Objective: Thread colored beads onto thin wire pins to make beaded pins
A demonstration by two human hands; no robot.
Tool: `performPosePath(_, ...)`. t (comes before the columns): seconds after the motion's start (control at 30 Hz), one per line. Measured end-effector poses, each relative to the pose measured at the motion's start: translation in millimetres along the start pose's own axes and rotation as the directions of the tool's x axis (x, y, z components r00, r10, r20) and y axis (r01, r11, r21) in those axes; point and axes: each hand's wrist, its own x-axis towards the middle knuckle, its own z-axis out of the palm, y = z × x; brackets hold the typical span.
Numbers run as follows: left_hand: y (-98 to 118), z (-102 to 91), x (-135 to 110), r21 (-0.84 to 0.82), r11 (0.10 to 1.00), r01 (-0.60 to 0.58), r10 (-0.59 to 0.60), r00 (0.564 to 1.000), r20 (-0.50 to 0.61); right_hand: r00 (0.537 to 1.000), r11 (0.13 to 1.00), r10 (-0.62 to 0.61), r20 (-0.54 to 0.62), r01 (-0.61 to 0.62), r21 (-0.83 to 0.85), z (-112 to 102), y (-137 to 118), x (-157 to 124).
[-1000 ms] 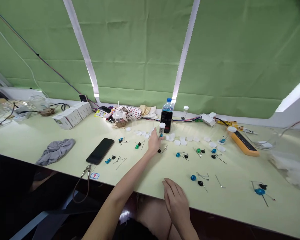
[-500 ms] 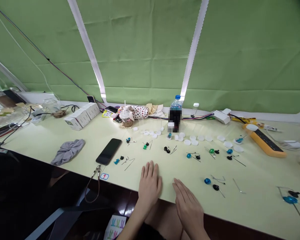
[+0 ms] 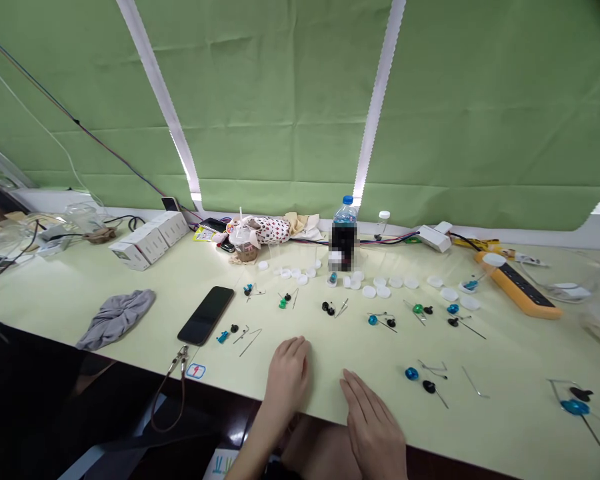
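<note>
My left hand (image 3: 287, 375) rests on the table near its front edge, its fingers curled down and their tips hidden; no object shows in it. To its right my right hand (image 3: 373, 417) lies at the edge with fingers stretched out together, holding nothing. Beyond the hands are small sets of parts: black pieces (image 3: 329, 307) with thin wires, a green piece (image 3: 283, 303), and a blue knob-like piece (image 3: 373, 320) beside bent wires. Closer to my right hand lie a blue round piece (image 3: 411, 373), a black disc on a pin (image 3: 429, 387) and a bent wire (image 3: 474, 383).
Several white caps (image 3: 369, 292) lie in a row before a dark-filled bottle (image 3: 343, 233). A phone (image 3: 207, 315), a grey cloth (image 3: 117, 319) and white boxes (image 3: 150, 241) are at left. At right sits an orange power strip (image 3: 525, 290). A drink cup (image 3: 245, 247) stands behind.
My left hand has gone from lying flat with fingers spread to curled fingers. The right hand stays flat at the edge. The view has shifted slightly.
</note>
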Motion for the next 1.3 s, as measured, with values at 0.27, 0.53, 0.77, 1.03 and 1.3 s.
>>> performPosePath(0.27, -32, -35.5, 116, -0.051, 0.995, 0.090, -0.095, 0.989, -0.114, 1.000, 1.000, -0.012, -0.020, 0.012, -0.003, -1, 0, 3)
performPosePath(0.53, -28, -7.3, 194, 0.083, 0.979, 0.184, -0.185, 0.983, 0.010, 0.996, 0.998, 0.065, -0.065, -0.063, 0.019, -4, -7, 8)
performPosePath(0.77, -29, 16.9, 190, 0.207, 0.960, 0.189, -0.227, 0.958, 0.177, 0.999, 0.999, 0.032, -0.027, -0.033, -0.009, -2, -3, 5)
performPosePath(1.03, -4, -18.9, 133, 0.160, 0.985, 0.068, -0.108, 0.961, 0.255, 1.000, 1.000, 0.005, 0.026, -0.005, -0.016, 0, 0, -1)
performPosePath(1.3, 15, -17.7, 74, -0.047, 0.997, -0.065, 0.078, 0.932, 0.355, 0.999, 1.000, 0.020, 0.029, -0.020, -0.012, 1, 0, -1)
